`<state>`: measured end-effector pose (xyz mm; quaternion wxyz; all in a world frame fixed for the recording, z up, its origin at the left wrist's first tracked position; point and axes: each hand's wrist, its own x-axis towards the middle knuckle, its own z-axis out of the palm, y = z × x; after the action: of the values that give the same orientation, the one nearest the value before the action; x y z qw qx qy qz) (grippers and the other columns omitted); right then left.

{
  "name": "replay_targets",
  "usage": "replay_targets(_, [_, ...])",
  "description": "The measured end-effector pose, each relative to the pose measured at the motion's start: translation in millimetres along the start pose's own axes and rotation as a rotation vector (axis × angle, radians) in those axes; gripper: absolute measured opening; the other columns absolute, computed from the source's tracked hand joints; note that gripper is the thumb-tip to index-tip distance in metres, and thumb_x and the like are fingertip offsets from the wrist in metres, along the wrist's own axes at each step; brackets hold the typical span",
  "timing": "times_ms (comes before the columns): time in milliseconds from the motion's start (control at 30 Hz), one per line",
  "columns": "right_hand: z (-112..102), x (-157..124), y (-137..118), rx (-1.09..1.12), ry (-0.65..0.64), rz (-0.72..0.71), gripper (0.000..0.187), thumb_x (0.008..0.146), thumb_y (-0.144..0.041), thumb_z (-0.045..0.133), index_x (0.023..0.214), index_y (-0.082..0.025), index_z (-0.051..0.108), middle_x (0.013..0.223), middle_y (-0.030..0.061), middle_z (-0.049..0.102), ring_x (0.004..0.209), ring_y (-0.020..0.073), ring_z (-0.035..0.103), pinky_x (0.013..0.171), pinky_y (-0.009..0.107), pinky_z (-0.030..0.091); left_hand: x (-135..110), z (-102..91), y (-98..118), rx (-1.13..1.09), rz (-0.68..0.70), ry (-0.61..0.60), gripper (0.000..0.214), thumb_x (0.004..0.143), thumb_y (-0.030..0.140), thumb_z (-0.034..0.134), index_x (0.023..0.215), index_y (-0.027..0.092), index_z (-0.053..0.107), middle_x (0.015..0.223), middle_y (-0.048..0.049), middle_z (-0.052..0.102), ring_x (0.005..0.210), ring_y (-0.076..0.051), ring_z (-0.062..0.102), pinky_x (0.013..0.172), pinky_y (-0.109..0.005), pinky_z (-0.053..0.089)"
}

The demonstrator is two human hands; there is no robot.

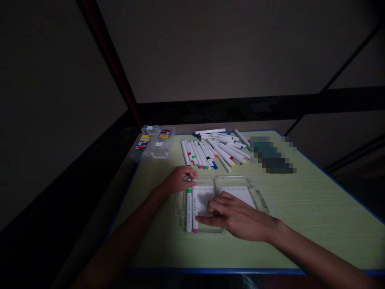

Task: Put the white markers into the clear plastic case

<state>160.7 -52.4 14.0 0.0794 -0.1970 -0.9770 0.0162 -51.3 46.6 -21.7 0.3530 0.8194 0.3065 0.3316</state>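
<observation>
"How do my two markers look?"

"On your left, the green-banded marker (189,212) has a white barrel. Just right of it, the pink-ended marker (195,204) is white too, with small dark print and a pink end toward you."

"And the containers?"

"At the far left corner of the worktop (300,233) you have a clear box (161,152) with two bright labels; whether it's one box or two, I can't tell. Loose markers (220,152) lie toward the far edge. Left of the worktop's centre is your clear case (210,230), spread flat: both markers lie along its left side, and white panels show in both halves."

"My hands?"

"Your left hand (180,180) curls its fingers at the pink-ended marker's far end; I can't tell whether they pinch it. Your right hand (237,216) is unclenched, its outstretched index finger touching that marker's near part, other fingers bent."
</observation>
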Motion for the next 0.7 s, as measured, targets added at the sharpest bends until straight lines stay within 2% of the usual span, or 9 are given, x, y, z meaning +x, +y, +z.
replay_targets(700, [-1.7,0.0,1.0,-0.006,-0.011,0.023,0.040,0.090,-0.018,0.038,0.127,-0.034,0.040,0.079,0.0012,0.050,0.075,0.0151,0.047,0.068,0.031,0.035,-0.9,-0.9,3.3,0.032,-0.032,-0.001,0.008,0.061,0.013,0.063,0.062,0.013,0.055,0.077,-0.0061,0.063,0.075,-0.015,0.059,0.072,-0.028,0.044])
